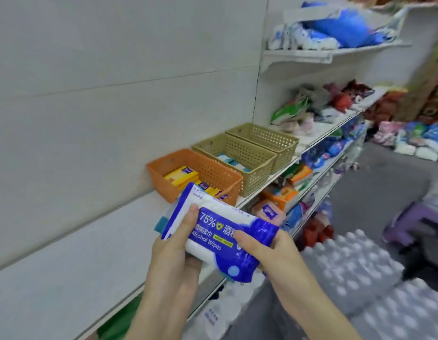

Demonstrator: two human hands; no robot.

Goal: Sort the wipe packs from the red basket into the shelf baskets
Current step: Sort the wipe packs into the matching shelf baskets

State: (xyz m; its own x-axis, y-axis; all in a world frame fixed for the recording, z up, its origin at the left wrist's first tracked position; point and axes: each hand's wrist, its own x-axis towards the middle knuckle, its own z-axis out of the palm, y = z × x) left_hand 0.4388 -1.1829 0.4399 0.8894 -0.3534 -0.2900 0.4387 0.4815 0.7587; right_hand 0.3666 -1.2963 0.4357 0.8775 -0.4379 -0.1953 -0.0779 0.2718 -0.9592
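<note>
Both our left hand [174, 251] and right hand [269, 249] grasp one blue pack [214, 230] in front of the orange basket [213, 173] on the shelf [90, 266].

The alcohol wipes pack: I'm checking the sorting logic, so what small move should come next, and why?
Probably carry the alcohol wipes pack forward toward the middle tan basket. The left hand and right hand hold it near the orange basket, which holds yellow packs; the tan one holds blue-and-white packs, seemingly the closer match.
</note>
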